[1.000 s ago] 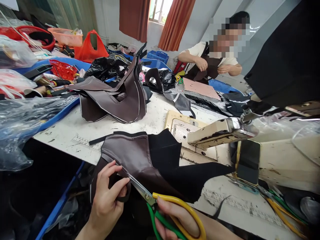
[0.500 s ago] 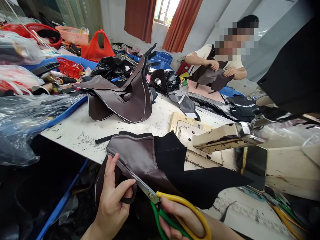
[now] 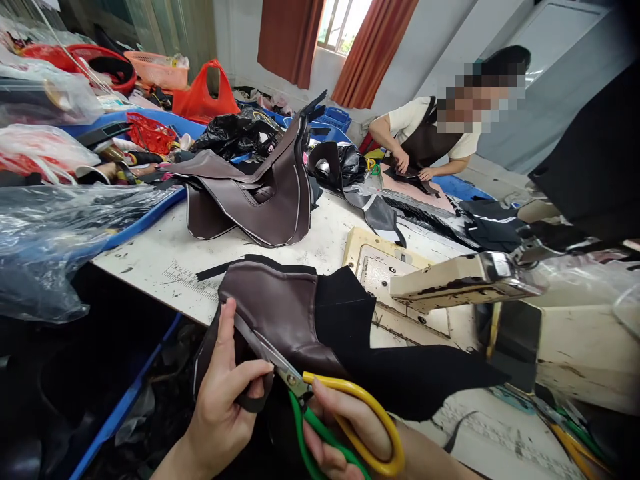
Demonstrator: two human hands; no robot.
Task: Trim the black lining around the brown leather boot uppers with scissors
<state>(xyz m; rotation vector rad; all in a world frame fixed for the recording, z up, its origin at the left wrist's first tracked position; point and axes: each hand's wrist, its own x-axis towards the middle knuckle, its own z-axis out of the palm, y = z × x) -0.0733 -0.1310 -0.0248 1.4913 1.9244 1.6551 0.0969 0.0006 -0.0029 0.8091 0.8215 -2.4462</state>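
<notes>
A brown leather-like piece [image 3: 275,300] joined to black fabric [image 3: 400,367] lies over the front edge of the white table [image 3: 150,267]. My right hand [image 3: 345,420] grips scissors [image 3: 295,383] with one yellow and one green handle; their blades lie along the brown piece's lower edge. Beside the blades, my left hand [image 3: 225,387] pinches a dark strip between thumb and fingers, its index finger stretched up against the brown piece. Another brown piece with pale edges [image 3: 250,200] stands folded farther back on the table.
A cream sewing machine [image 3: 460,280] stands at the right. Plastic bags [image 3: 50,247] and a blue-rimmed bin [image 3: 145,223] crowd the left. Across the table, a person [image 3: 425,133] handles dark material on a pink board [image 3: 390,180]. More scissors [image 3: 570,440] lie at lower right.
My right hand and the scissors have shifted slightly left, and the blades are farther up along the brown edge. The other person's hands have lowered the dark material onto the board.
</notes>
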